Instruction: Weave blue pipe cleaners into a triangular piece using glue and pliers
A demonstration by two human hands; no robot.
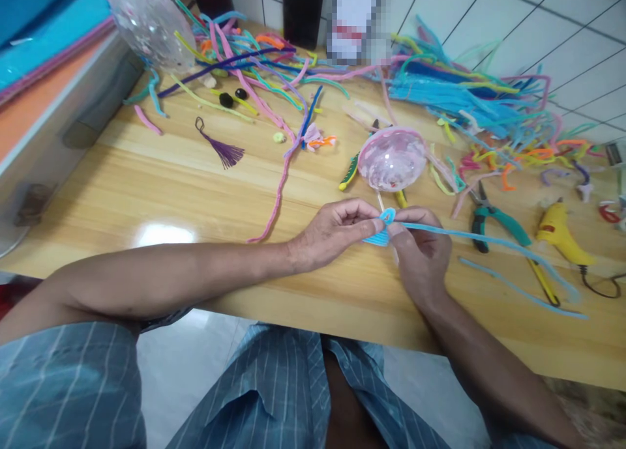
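Note:
Both of my hands meet over the front part of the table around a small light-blue coiled pipe cleaner piece [375, 239], with a loop at its top. My left hand [335, 231] pinches the piece from the left between thumb and fingers. From the right, my right hand [423, 250] is closed at the loop, on the blue pipe cleaner [469, 233] whose long loose end trails out to the right. A thin pale stick [381, 201] rises just behind the fingertips. The fingers partly hide the coil.
Beyond my hands sits a clear pink-rimmed dome [394, 159]. Pliers [499, 221], a yellow glue gun [562, 234] and another blue pipe cleaner [518, 289] lie right. A purple tassel [222, 146] and pink twisted strand [280, 198] lie left. Pipe cleaner bundles [440, 90] line the back.

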